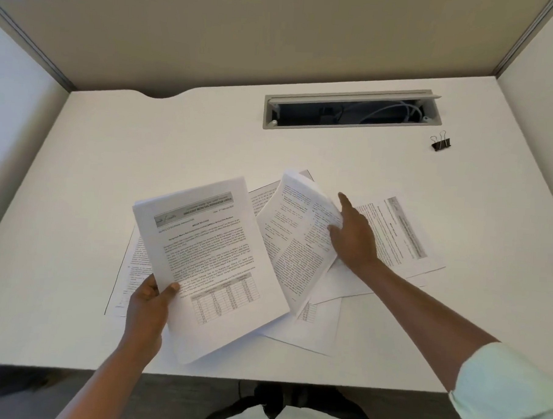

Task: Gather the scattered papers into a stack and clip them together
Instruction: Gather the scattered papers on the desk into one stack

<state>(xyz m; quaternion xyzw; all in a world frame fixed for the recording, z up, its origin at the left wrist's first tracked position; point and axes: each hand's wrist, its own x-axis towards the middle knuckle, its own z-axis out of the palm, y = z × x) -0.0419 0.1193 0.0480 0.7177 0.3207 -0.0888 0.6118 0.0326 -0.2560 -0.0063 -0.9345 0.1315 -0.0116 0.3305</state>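
One white desk fills the view, enclosed by beige partition panels at the back and on both sides. One rectangular cable opening is set into the desk toward the back right, its flap open and pale cables visible inside.

Printed papers occupy the middle of the desk. One sheaf with a table printed near its bottom is lifted off the surface and tilted; the exact number of sheets in it cannot be told, though stepped edges at its top show more than one. One curled sheet stands raised to the right of the sheaf. One sheet with a grey header band lies flat at the far right. At least three further sheets lie flat underneath, partly covered: one at the left, one toward the back, one at the front right. The flat sheets overlap at differing angles.

Two hands are in view. The left hand grips the sheaf at its lower left corner, thumb on top. The right hand holds the curled sheet's right edge, index finger extended, the other fingers closed on the paper. A pale green sleeve covers the right upper arm.

One black binder clip lies on the desk at the back right, just beyond the cable opening's right end, well apart from the papers and both hands.
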